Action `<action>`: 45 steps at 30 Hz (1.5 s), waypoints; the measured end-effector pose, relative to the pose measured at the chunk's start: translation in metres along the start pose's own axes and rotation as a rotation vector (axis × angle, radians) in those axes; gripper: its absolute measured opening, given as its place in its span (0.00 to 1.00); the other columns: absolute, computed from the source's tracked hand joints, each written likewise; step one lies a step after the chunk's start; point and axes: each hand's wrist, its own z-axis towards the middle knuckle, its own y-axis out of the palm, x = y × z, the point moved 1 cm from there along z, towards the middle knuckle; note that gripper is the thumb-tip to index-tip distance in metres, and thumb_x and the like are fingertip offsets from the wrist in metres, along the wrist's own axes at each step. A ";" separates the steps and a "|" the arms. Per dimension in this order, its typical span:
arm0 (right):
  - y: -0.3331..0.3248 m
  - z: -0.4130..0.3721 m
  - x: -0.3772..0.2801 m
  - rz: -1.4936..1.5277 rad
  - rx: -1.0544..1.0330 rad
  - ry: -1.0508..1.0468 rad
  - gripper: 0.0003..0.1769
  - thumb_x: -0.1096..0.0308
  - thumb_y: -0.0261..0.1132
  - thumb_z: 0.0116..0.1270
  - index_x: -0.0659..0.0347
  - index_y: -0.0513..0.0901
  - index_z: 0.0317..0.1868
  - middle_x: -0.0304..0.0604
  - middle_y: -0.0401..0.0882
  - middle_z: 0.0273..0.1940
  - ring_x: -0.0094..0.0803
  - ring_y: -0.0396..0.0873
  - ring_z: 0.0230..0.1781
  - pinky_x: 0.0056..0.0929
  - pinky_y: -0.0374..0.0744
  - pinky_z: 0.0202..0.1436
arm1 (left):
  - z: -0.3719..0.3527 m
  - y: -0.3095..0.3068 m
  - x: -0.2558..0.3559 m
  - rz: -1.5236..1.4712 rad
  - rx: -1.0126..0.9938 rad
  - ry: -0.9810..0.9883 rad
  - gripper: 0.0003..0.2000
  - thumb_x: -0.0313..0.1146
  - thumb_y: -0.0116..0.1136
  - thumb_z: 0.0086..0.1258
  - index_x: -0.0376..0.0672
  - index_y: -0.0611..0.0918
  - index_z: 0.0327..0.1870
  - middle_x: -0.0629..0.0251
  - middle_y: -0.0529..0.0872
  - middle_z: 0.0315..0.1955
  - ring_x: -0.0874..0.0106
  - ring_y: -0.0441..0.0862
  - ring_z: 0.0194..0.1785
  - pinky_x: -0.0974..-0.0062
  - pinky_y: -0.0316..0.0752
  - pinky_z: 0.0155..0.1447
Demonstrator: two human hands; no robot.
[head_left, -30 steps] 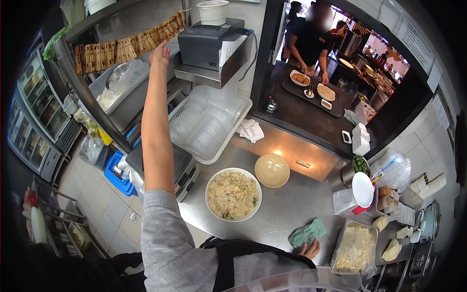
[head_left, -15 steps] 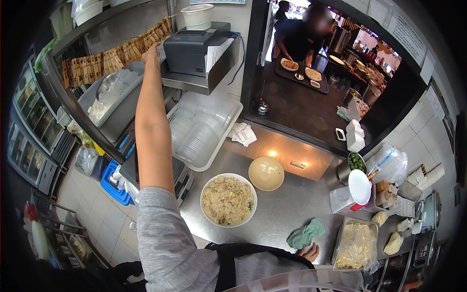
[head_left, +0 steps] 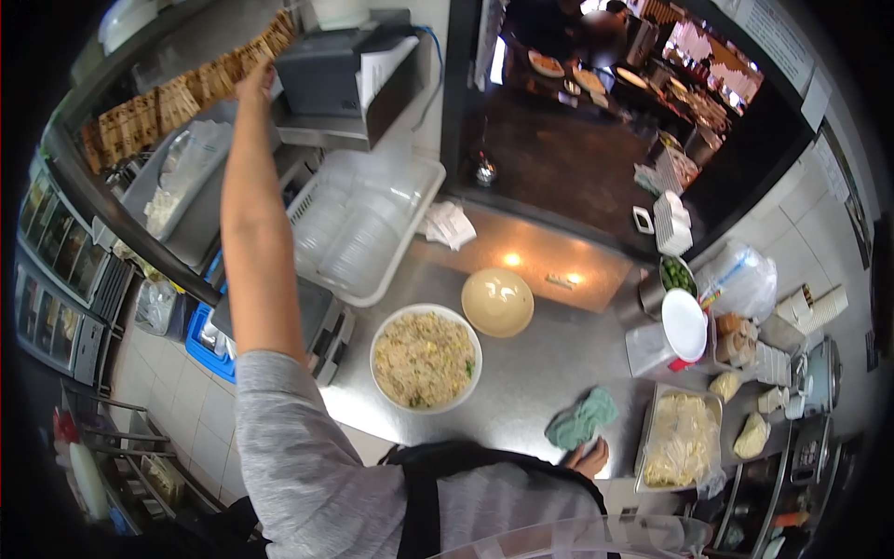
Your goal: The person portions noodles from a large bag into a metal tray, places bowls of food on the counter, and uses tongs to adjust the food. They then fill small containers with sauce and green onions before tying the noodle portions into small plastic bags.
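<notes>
My left arm stretches up to the far left. My left hand (head_left: pixel 254 82) is at the right part of a row of wooden clothespins (head_left: pixel 172 105), close beside a dark grey receipt printer (head_left: pixel 321 79). Its fingers are drawn together, and I cannot tell what is between them. My right hand (head_left: pixel 589 458) rests low at the front edge of the steel counter (head_left: pixel 507 410), fingers loosely apart, just below a crumpled green cloth (head_left: pixel 583 419). Before me stands a white bowl of fried rice (head_left: pixel 425 360), with a beige bowl (head_left: pixel 498 303) beyond it to the right.
A white basket of clear plastic containers (head_left: pixel 358 224) stands at back left, with paper slips (head_left: pixel 447 225) beside it. To the right are a tray of noodles (head_left: pixel 683 436) and a white tub (head_left: pixel 684 326). Behind the serving window, a person (head_left: pixel 549 33) stands near food dishes.
The view has shifted, so everything sits further left and higher. My left hand stays by the clothespins, and my right hand stays near the cloth.
</notes>
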 end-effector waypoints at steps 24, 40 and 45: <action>-0.003 0.001 -0.004 -0.013 -0.007 -0.006 0.22 0.58 0.52 0.69 0.66 0.71 0.55 0.54 0.70 0.53 0.49 0.67 0.55 0.43 0.63 0.59 | -0.424 -0.003 0.012 0.967 -1.177 -0.231 0.09 0.28 0.57 0.64 0.36 0.81 0.43 0.68 0.82 0.29 0.82 0.78 0.26 0.85 0.70 0.28; -0.002 -0.001 0.001 0.025 -0.002 0.030 0.21 0.60 0.52 0.68 0.64 0.70 0.57 0.53 0.70 0.54 0.48 0.66 0.56 0.42 0.60 0.61 | -0.434 0.035 -0.143 1.346 -2.093 0.491 0.03 0.26 0.62 0.47 0.38 0.80 0.21 0.57 0.82 0.22 0.60 0.81 0.30 0.66 0.74 0.32; -0.002 -0.001 0.002 0.027 -0.004 0.034 0.21 0.61 0.52 0.68 0.65 0.70 0.56 0.53 0.70 0.53 0.47 0.66 0.56 0.42 0.61 0.60 | -0.433 0.032 -0.142 1.348 -2.070 0.422 0.04 0.28 0.59 0.53 0.42 0.83 0.29 0.58 0.84 0.25 0.59 0.82 0.32 0.66 0.75 0.34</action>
